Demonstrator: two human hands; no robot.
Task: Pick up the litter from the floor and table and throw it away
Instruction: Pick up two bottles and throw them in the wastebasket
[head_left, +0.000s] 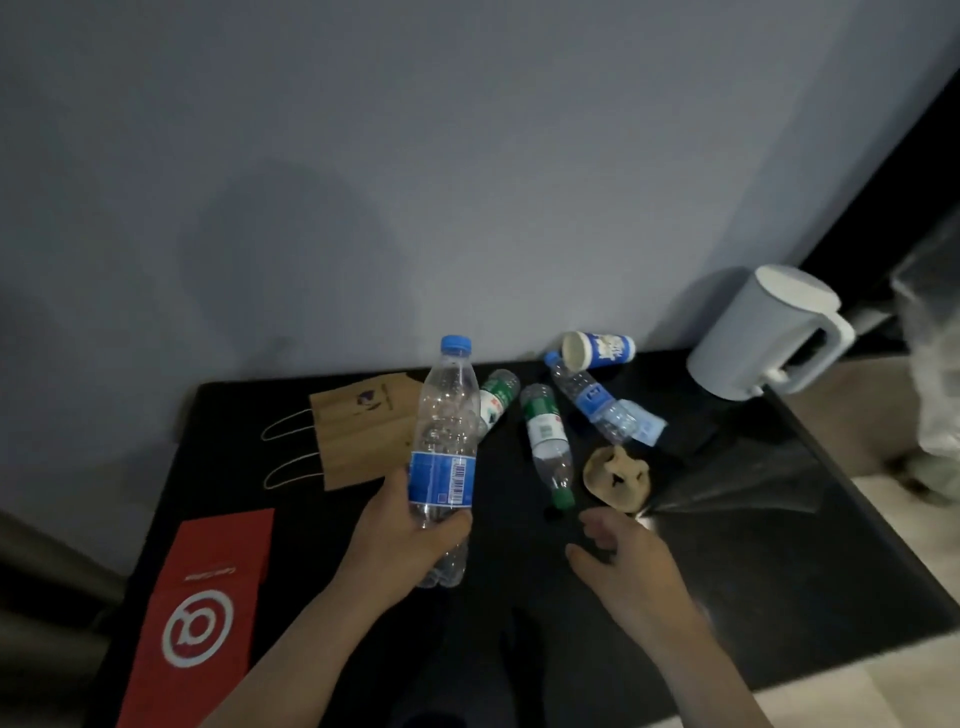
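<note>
My left hand (410, 540) grips a clear empty bottle with a blue cap and blue label (447, 436), held upright above the black table (260, 488). My right hand (618, 551) holds the neck of a black rubbish bag (737, 488) that spreads to the right over the table. On the table lie two green-label bottles (497, 399) (545, 436), a crushed blue-label bottle (597, 402), a toppled blue-and-white paper cup (597, 351), a crumpled brown paper (618, 475), a brown paper bag with handles (363, 431) and a red paper bag (202, 603).
A white electric kettle (763, 332) stands at the table's back right corner. A grey wall rises right behind the table. Pale wooden floor (883, 686) shows to the right, with a clear plastic bag (935, 364) at the right edge.
</note>
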